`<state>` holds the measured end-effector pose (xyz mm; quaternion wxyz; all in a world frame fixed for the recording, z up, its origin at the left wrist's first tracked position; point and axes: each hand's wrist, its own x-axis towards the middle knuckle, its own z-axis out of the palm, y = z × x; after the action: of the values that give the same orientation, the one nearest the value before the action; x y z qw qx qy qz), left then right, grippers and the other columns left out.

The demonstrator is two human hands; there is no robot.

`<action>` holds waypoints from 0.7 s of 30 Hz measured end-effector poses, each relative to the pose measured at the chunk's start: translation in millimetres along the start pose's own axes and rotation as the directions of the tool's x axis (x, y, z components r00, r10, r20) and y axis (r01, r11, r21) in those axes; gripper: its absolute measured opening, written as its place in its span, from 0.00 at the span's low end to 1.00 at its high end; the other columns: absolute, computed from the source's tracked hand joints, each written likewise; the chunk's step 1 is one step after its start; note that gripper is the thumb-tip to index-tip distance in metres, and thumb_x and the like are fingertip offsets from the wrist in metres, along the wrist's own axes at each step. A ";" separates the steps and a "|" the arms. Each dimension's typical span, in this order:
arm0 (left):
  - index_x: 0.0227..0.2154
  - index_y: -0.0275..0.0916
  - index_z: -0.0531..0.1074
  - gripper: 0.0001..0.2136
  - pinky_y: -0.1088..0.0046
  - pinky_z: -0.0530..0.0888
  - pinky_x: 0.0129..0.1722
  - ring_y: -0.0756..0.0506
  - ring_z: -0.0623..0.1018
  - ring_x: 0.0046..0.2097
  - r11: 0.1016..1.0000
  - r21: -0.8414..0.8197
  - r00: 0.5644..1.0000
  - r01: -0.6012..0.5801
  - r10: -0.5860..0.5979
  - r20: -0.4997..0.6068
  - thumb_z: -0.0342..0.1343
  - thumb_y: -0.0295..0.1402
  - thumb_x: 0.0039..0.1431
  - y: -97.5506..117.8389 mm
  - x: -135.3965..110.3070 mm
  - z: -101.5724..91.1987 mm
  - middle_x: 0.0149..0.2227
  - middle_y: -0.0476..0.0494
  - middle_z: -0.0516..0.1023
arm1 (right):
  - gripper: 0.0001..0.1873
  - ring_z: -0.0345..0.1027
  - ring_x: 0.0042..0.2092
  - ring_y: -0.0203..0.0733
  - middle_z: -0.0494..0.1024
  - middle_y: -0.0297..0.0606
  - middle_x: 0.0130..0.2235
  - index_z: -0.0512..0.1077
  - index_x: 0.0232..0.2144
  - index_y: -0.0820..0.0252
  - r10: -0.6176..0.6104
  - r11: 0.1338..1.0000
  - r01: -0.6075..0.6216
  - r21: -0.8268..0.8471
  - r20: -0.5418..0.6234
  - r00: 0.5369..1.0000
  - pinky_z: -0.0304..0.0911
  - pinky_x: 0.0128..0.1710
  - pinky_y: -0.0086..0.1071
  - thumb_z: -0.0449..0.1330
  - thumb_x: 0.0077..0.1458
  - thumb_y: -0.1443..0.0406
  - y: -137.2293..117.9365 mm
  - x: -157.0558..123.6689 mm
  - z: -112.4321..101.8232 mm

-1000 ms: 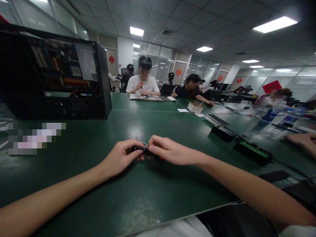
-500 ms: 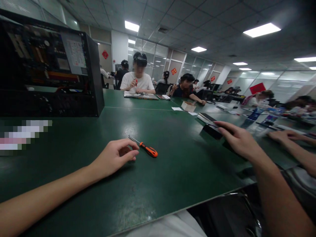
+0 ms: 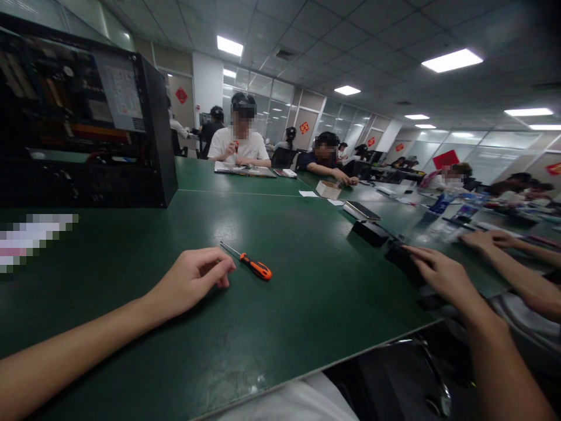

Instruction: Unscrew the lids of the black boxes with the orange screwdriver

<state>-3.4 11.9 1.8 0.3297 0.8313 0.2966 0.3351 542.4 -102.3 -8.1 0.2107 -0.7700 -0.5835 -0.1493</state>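
Observation:
My left hand [image 3: 193, 278] rests on the green table, its fingers loosely curled with the thumb against them and nothing visible in them. Just beyond its fingertips lies a screwdriver [image 3: 255, 266] with an orange and black handle, its shaft pointing away to the left. At the right, my right hand [image 3: 442, 278] reaches forward with fingers stretched out. Its fingertips are at a dark, blurred object [image 3: 401, 254] whose kind I cannot make out. Farther out lie a black box-like piece [image 3: 369, 233] and a flat phone-like device [image 3: 362, 210].
An open computer case [image 3: 153, 134] stands at the left on the table [image 3: 302, 310]. A small pale box [image 3: 328, 189] and papers lie farther back. Close to my right arm are another person's hands [image 3: 486, 240]. A person in a white shirt [image 3: 241, 146] sits opposite.
My right hand has drawn back from beside the phone-like device to the dark object nearer me. My left fingers have curled in more. The whole view has shifted slightly.

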 end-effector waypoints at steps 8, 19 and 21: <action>0.30 0.36 0.75 0.14 0.76 0.75 0.29 0.48 0.79 0.27 1.000 -0.026 1.000 0.001 0.000 0.016 0.50 0.38 0.66 0.7 0.1 0.1 0.25 0.46 0.79 | 0.21 0.75 0.51 0.63 0.80 0.51 0.50 0.78 0.46 0.54 0.043 0.999 -0.042 -0.019 0.059 0.997 0.69 0.46 0.49 0.50 0.59 0.56 3.3 1.3 -2.2; 0.29 0.36 0.75 0.14 0.76 0.75 0.29 0.48 0.79 0.27 1.000 0.016 0.999 -0.003 0.003 0.037 0.50 0.37 0.66 1.5 -0.3 -0.4 0.25 0.47 0.79 | 0.26 0.72 0.56 0.63 0.77 0.55 0.55 0.76 0.50 0.60 0.133 0.991 -0.132 -0.021 0.150 0.980 0.65 0.53 0.47 0.48 0.61 0.53 -7.3 0.5 -3.3; 0.29 0.36 0.75 0.14 0.76 0.75 0.29 0.49 0.79 0.27 1.000 0.025 0.999 -0.011 0.010 0.044 0.50 0.37 0.66 1.1 -0.1 -0.1 0.25 0.47 0.79 | 0.26 0.75 0.52 0.63 0.79 0.53 0.52 0.76 0.50 0.59 0.167 0.985 -0.160 -0.064 0.121 0.979 0.67 0.48 0.47 0.48 0.61 0.53 -7.6 1.1 1.0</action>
<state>-3.2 11.3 2.7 0.3241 0.8440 0.2891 0.3148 535.4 -99.2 -7.3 0.1644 -0.8286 -0.5261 -0.0983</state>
